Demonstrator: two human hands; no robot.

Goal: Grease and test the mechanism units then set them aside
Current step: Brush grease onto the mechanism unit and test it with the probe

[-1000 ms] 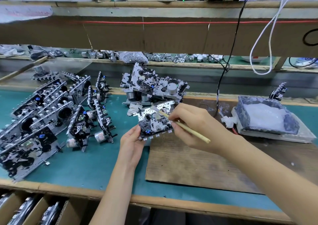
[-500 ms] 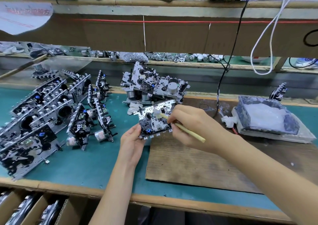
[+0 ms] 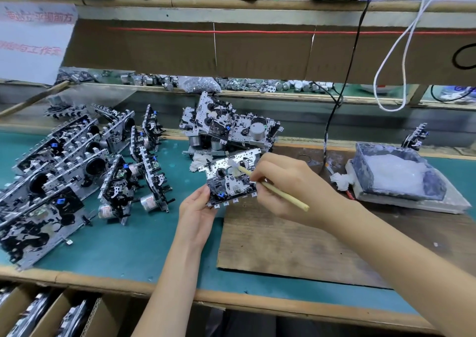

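The left hand's (image 3: 198, 207) grip holds the silver-black metal mechanism unit (image 3: 230, 179) by its corner above the green tabletop (image 3: 128, 246). The right hand (image 3: 280, 182) pinches a thin wooden brush (image 3: 279, 191), tip on the unit. Greasing seems under way; I judge that testing and setting aside are not yet done.

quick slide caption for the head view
Left hand holds a mechanism unit while the right hand dabs it with a wooden-handled brush.

At the far edge of the board (image 3: 283, 238), rough scuffed wood, the mechanism unit (image 3: 224, 180) glints bright stamped metal with black plastic parts (one small blue piece too). The stick (image 3: 286, 196) there is pale smooth wood; left of the board, the mat (image 3: 128, 244) is matt teal.
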